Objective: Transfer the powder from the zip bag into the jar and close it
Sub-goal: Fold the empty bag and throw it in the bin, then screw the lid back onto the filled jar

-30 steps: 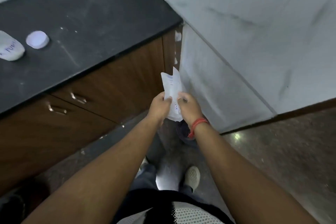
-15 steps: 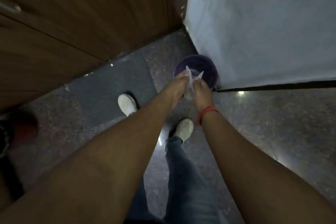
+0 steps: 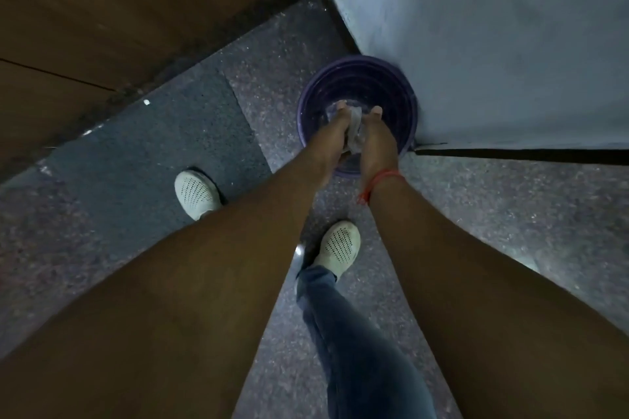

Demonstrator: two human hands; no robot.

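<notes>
Upper centre of the frame: both hands are lowered into the mouth of a purple bin [image 3: 357, 71] standing on the speckled floor [image 3: 493, 201] against a pale panel [image 3: 493, 27]. The left hand [image 3: 332, 133] and right hand [image 3: 376, 138] pinch the crumpled zip bag [image 3: 355, 127] between them. A red thread [image 3: 379, 178] circles the right wrist.

Speckled grey floor [image 3: 510, 214], brown wooden cabinet [image 3: 136, 10] (left), pale panel [image 3: 493, 27] right.

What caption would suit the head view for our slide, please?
Both hands, left hand and right hand, hold the crumpled zip bag over a purple bin.
</notes>
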